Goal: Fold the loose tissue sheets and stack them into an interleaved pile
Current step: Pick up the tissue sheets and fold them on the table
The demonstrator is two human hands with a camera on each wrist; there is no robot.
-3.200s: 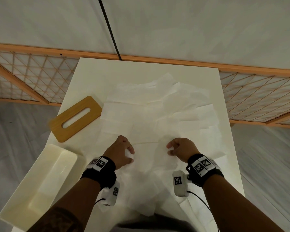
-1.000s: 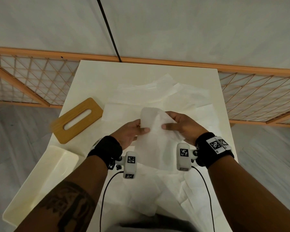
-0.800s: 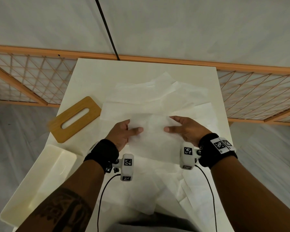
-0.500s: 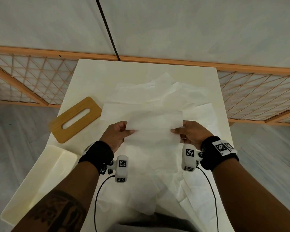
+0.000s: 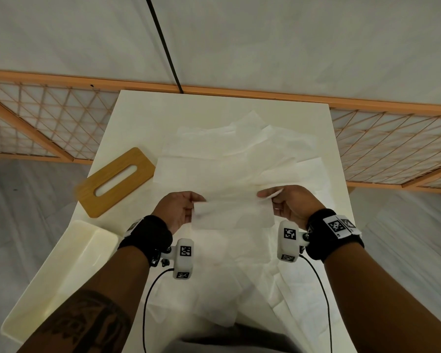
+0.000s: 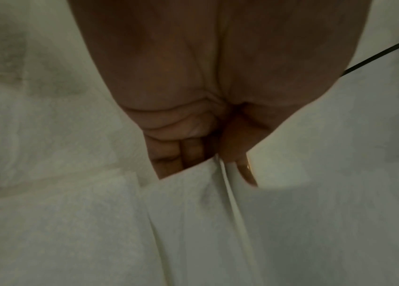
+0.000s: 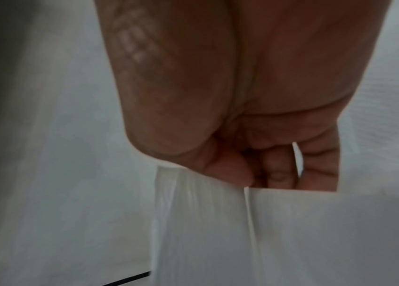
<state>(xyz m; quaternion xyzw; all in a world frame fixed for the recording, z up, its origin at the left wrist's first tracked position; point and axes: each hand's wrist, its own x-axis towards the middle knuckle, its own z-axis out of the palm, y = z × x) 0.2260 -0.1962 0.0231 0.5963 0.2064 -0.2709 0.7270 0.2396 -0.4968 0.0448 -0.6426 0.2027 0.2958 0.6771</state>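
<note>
Your left hand (image 5: pixel 180 208) and right hand (image 5: pixel 289 205) each pinch an end of one folded tissue sheet (image 5: pixel 233 216), held above the worktop (image 5: pixel 138 108). No pile shows yet; the loose sheets (image 5: pixel 239 159) remain unfolded.

Wooden lid (image 5: pixel 115 181) left of loose tissue sheets (image 5: pixel 239 159), tray (image 5: pixel 59 276) nearer, left
</note>
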